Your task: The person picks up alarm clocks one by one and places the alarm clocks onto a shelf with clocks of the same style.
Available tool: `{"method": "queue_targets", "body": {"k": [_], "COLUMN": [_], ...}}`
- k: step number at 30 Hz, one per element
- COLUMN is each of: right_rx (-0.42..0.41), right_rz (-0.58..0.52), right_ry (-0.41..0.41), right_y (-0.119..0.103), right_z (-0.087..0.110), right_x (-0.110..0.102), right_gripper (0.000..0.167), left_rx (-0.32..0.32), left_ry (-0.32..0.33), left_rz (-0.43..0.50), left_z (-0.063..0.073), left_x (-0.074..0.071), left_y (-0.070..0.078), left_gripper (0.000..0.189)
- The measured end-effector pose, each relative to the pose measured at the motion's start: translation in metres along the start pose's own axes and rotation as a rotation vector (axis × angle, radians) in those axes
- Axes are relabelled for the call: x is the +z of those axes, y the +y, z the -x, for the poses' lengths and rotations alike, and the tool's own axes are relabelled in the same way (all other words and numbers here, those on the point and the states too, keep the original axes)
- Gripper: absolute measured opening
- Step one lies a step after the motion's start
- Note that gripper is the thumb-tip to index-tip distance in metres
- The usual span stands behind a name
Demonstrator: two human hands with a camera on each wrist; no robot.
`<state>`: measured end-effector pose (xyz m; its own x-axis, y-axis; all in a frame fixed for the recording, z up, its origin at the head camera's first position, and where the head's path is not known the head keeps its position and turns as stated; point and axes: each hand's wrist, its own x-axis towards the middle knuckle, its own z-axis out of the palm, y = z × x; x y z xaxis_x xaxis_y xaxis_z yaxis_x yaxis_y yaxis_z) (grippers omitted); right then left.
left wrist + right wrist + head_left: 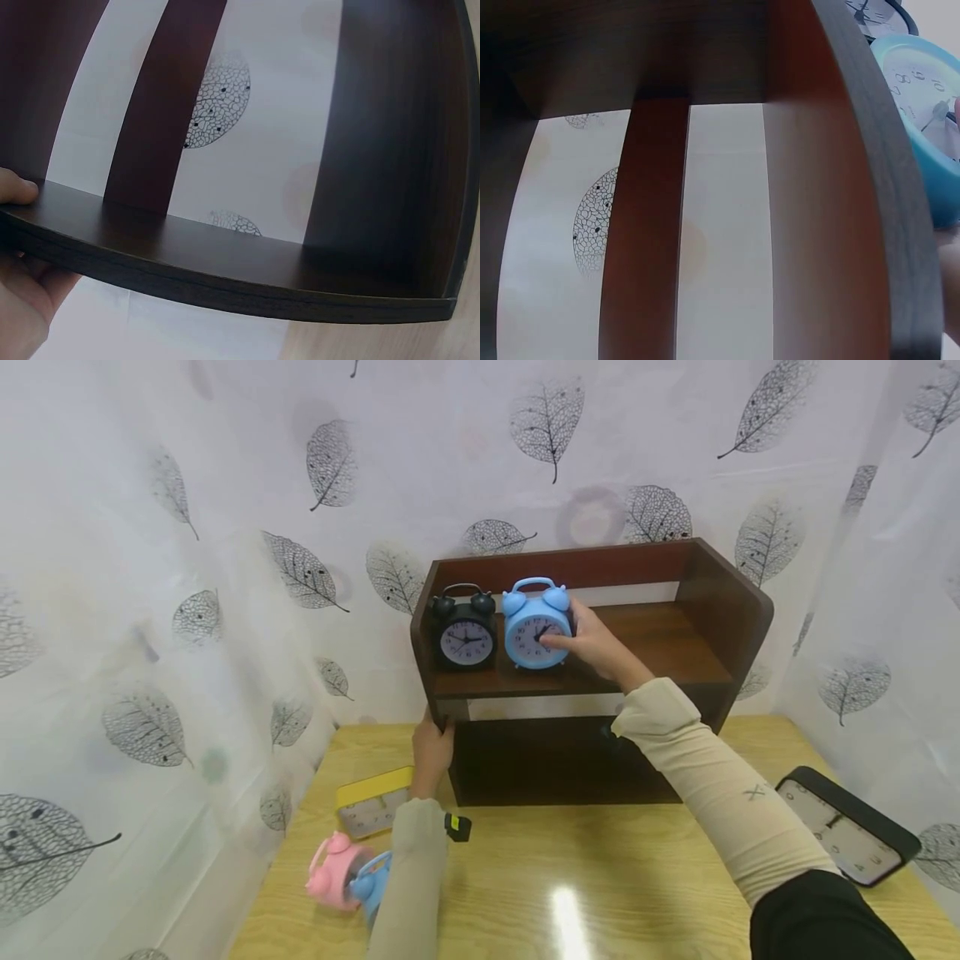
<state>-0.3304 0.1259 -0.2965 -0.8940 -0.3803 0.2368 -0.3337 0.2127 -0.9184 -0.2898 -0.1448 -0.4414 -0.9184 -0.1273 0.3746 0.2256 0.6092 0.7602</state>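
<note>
A light blue twin-bell alarm clock (536, 620) stands at the upper board of a dark brown wooden shelf (652, 643). My right hand (602, 645) grips this clock from its right side, the thumb over its face. Just left of it, a black twin-bell alarm clock (467, 631) stands upright on the same board. Lower down, my left hand (432, 753) grips the shelf's left side panel. In the left wrist view the thumb (16, 189) lies inside the panel and the fingers are outside. At the right wrist view's edge the blue clock (926, 176) is partly cut off.
On the wooden table (525, 868), a yellow clock (371, 802) stands left of the shelf. In front of it are a pink alarm clock (337, 870) and another blue one (371, 885), partly behind the left sleeve. A black rectangular clock (847, 822) leans at the right. Leaf-patterned sheeting surrounds the table.
</note>
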Motion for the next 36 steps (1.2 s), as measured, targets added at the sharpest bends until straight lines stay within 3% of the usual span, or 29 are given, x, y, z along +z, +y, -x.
{"method": "queue_targets", "body": {"k": [16, 36], "right_rx": [0.033, 0.04], "right_rz": [0.001, -0.017], "right_ry": [0.034, -0.002], "right_y": [0.003, 0.008], "right_z": [-0.007, -0.014], "right_x": [0.004, 0.003], "right_gripper": [0.067, 0.074], "left_rx": [0.011, -0.004], "left_ry": [0.01, -0.004], "left_rz": [-0.003, -0.002], "left_z": [0.001, -0.001], "left_x": [0.0, 0.001], "left_y": [-0.001, -0.001], "left_gripper": [0.043, 0.043]}}
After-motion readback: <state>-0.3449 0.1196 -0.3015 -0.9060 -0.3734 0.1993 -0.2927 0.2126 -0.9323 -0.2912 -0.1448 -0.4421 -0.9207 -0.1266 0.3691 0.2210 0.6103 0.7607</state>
